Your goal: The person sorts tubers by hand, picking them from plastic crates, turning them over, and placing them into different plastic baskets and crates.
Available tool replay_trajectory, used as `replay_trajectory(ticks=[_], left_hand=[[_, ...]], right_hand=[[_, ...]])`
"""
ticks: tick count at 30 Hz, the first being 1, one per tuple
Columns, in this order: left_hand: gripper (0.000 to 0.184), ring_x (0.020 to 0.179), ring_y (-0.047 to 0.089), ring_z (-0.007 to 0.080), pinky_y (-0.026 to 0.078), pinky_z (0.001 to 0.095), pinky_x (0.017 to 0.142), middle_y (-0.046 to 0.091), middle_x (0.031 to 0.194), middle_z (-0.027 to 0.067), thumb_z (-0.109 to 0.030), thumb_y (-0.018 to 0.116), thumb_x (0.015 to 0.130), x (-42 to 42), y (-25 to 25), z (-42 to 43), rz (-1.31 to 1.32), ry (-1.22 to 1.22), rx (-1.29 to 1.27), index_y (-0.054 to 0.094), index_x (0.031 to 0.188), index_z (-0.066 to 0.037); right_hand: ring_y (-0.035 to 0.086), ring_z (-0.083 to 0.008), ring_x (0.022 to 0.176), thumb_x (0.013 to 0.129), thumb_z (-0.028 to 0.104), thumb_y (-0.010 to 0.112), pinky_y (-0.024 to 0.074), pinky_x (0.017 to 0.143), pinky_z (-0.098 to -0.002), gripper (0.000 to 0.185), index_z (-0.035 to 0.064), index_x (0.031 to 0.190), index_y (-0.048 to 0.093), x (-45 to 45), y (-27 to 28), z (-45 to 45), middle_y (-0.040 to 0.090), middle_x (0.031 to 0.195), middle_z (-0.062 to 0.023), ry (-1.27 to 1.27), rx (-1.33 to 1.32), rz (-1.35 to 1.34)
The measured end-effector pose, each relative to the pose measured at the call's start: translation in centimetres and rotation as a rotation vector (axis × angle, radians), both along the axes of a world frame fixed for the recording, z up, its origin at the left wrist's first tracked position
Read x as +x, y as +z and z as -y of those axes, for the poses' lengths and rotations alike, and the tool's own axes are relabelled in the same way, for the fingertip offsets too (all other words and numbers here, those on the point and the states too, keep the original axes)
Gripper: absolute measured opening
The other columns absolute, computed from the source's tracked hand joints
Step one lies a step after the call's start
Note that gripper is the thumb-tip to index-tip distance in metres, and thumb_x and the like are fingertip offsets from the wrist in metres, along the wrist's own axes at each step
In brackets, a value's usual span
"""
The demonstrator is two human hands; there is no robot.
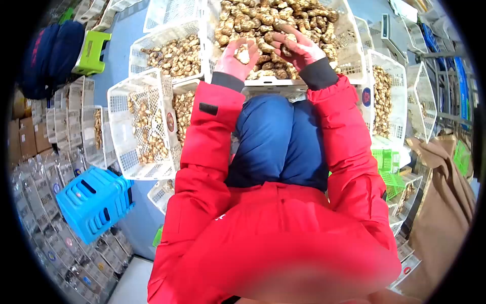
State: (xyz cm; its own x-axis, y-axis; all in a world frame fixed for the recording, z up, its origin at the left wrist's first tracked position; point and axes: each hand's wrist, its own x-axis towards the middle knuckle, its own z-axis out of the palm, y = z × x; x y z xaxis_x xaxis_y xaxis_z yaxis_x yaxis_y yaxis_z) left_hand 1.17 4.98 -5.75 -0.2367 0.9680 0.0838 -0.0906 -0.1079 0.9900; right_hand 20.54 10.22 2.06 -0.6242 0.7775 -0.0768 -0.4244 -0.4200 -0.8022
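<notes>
Brown and cream mushrooms (pixel 263 23) fill a large white crate (pixel 349 63) at the top centre, in front of my knees. Over its near left part, my left hand (pixel 238 60) is turned palm up, its fingers curled around a pale mushroom piece (pixel 242 54). My right hand (pixel 299 49) is over the near right part of the same heap, with a mushroom (pixel 289 45) held between thumb and fingers. The two hands are apart, and both wear pinkish coverings below dark cuffs.
White crates with smaller mushrooms stand left (pixel 147 124), upper left (pixel 174 55) and right (pixel 382 96). A blue plastic stool (pixel 93 202) is at the lower left, a green stool (pixel 92 53) with dark cloth at the upper left. Brown cloth (pixel 438 202) hangs at the right.
</notes>
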Motion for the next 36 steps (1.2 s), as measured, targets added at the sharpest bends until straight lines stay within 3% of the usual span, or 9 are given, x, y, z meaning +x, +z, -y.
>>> replay_trajectory(ticks=[3,6,10,14,15,26,27,29,36], left_hand=[[0.032,0.087,0.054,0.0193,0.044,0.0312,0.081,0.056,0.094,0.0122,-0.014,0.057,0.077,0.3,2.5,0.9,-0.604,0.075,0.027,0.048,0.105,0.001],[0.040,0.077,0.059,0.0230,0.047,0.0307,0.070,0.061,0.082,0.0098,-0.032,0.068,0.066,1.3,5.3,1.7,-0.655,0.205,-0.159,0.056,0.099,-0.012],[0.046,0.091,0.057,0.0228,0.046,0.0305,0.078,0.059,0.098,0.0100,-0.032,0.069,0.066,1.2,1.7,0.6,0.409,0.138,0.032,0.054,0.101,-0.006],[0.029,0.092,0.055,0.0211,0.045,0.0361,0.080,0.056,0.100,0.0104,-0.023,0.054,0.081,1.1,2.6,0.9,0.530,0.116,-0.053,0.050,0.102,-0.003],[0.025,0.090,0.055,0.0229,0.045,0.0390,0.080,0.056,0.098,0.0114,-0.022,0.050,0.083,1.0,2.8,0.7,1.143,0.032,-0.201,0.049,0.101,-0.004],[0.024,0.091,0.053,0.0260,0.044,0.0423,0.081,0.053,0.100,0.0140,-0.021,0.045,0.086,1.2,2.0,0.3,1.215,0.007,-0.164,0.048,0.102,-0.004],[0.024,0.088,0.055,0.0246,0.046,0.0395,0.079,0.055,0.096,0.0137,-0.019,0.048,0.085,1.3,1.4,0.0,0.929,-0.030,-0.127,0.049,0.101,-0.003],[0.027,0.085,0.057,0.0211,0.047,0.0325,0.075,0.058,0.091,0.0111,-0.019,0.056,0.080,0.9,5.7,2.1,-0.678,0.103,-0.119,0.051,0.100,-0.002],[0.029,0.090,0.055,0.0216,0.045,0.0327,0.079,0.056,0.097,0.0127,-0.017,0.054,0.081,0.0,1.2,1.1,-0.558,0.023,-0.085,0.048,0.103,0.002]], right_hand=[[0.055,-0.0217,0.090,0.084,0.016,0.050,0.0457,0.076,-0.0326,0.049,0.0007,0.126,0.031,0.3,-1.7,-0.8,0.051,0.112,-0.0159,0.036,-0.026,-0.017],[0.053,-0.0214,0.093,0.085,0.016,0.046,0.0440,0.079,-0.0331,0.047,0.0026,0.127,0.031,0.6,-1.3,0.5,0.050,0.112,-0.0139,0.031,-0.084,0.041],[0.052,-0.0225,0.094,0.084,0.011,0.045,0.0438,0.081,-0.0306,0.045,0.0007,0.126,0.033,-0.4,-2.0,1.4,0.051,0.106,-0.0124,0.067,-0.240,0.009],[0.051,-0.0225,0.096,0.083,0.012,0.047,0.0421,0.085,-0.0323,0.049,0.0009,0.128,0.030,-0.2,-2.1,1.4,0.050,0.109,-0.0128,0.098,-0.176,0.005],[0.052,-0.0229,0.095,0.083,0.008,0.045,0.0435,0.083,-0.0319,0.047,-0.0001,0.127,0.029,-0.3,-2.1,1.4,0.050,0.107,-0.0134,0.111,-0.187,-0.042],[0.049,-0.0203,0.101,0.084,0.014,0.051,0.0406,0.088,-0.0326,0.051,0.0026,0.129,0.028,-0.4,-2.5,1.2,0.047,0.115,-0.0123,0.049,-0.114,0.054],[0.049,-0.0194,0.101,0.084,0.016,0.051,0.0411,0.086,-0.0315,0.051,0.0017,0.128,0.028,-0.1,-3.1,0.8,0.048,0.113,-0.0113,0.089,-0.056,0.073],[0.052,-0.0199,0.090,0.084,0.016,0.051,0.0450,0.072,-0.0286,0.049,0.0021,0.126,0.031,-0.5,-2.4,1.3,0.048,0.109,-0.0123,0.009,-0.092,0.101],[0.055,-0.0217,0.086,0.089,0.012,0.034,0.0473,0.075,-0.0298,0.037,-0.0042,0.121,0.037,-0.7,-0.8,2.3,0.053,0.103,-0.0167,-0.007,-0.124,0.024]])
